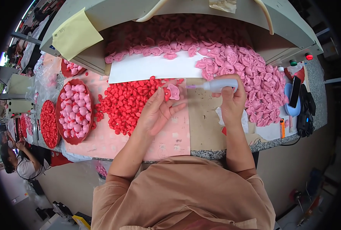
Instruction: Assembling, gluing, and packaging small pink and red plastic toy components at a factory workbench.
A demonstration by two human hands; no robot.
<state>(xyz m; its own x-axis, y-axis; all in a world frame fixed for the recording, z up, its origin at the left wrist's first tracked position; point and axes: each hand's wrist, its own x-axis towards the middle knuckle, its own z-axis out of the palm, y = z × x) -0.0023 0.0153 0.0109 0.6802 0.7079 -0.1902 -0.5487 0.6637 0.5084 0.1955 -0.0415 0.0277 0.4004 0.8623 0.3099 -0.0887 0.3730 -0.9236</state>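
Palm up over the pink sheet, my left hand (155,114) pinches a small pink moulded plastic piece (174,92) with its thumb and fingers. A small red piece (167,94) sits at the thumb tip, against the pink one. My right hand (233,105) is wrapped round a translucent squeeze bottle (208,85). The bottle lies sideways, its thin nozzle (191,86) pointing left, a short way from the pink piece. Close to my left hand spreads a heap of glossy red pieces (126,101). Beyond my right hand lies a large pile of pink shells (260,90).
A red tray (73,142) holds pink balls at left, beside a tray of red pieces (49,122). A grey hooded machine (289,27) arches over white paper (151,69). At right are a phone (294,92), a blue dish (292,110) and an orange lighter (282,128). Another person (26,163) sits far left.
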